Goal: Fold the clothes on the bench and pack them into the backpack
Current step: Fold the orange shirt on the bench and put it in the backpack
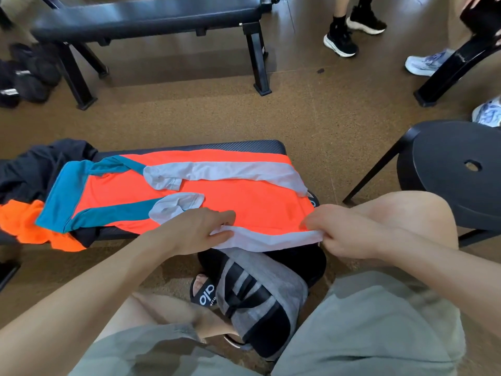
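Observation:
An orange shirt (230,204) with teal and pale grey panels lies flat across the black padded bench (244,146), both sleeves folded inward. My left hand (198,229) pinches the shirt's near pale grey edge around its middle. My right hand (341,232) grips the same edge at the right corner. A grey and black backpack (260,299) sits on the floor between my knees, below the bench's near edge. At the bench's left end a dark garment (32,169) and another orange garment (24,226) lie bunched, partly under the shirt.
A black round stool (461,169) stands to the right. A second black bench (146,20) is across the floor. Other people's feet in sneakers (341,42) are at the top right. Dark bags (24,74) lie at far left. A black slipper (204,293) covers my foot.

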The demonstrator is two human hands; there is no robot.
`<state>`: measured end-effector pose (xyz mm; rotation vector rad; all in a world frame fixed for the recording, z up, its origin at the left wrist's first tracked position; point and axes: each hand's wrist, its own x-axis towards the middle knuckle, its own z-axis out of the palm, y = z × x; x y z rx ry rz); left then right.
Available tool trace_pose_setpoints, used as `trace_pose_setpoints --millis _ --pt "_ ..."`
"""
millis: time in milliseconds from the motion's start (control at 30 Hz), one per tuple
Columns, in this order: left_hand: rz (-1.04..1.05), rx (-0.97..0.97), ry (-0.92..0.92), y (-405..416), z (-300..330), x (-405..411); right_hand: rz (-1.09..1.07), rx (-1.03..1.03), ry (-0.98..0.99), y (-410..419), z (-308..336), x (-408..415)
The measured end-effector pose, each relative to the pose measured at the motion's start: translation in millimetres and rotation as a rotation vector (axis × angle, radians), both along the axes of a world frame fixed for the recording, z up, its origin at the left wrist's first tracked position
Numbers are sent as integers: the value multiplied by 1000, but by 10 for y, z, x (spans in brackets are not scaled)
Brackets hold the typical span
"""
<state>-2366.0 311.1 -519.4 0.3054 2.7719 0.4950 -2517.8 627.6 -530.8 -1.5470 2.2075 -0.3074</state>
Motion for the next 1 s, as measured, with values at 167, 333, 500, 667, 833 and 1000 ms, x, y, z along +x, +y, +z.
trace_pose_setpoints --millis 167,333,500,667,833,1000 --pt "42 34 -8 -30 13 -39 -151 162 -119 -5 26 -85" --pt "131 67 45 -42 59 -118 -345 129 -226 -80 87 -146" --pt "113 65 48 0 80 -182 -263 56 -214 -279 -112 273" --pt "112 124 3 20 89 -166 -440 18 171 -493 -532 947" --pt "149 175 -26 29 73 -131 -702 -61 236 -623 -697 1091" --pt "136 209 -23 54 56 -118 -710 -152 303 -655 -669 1050"
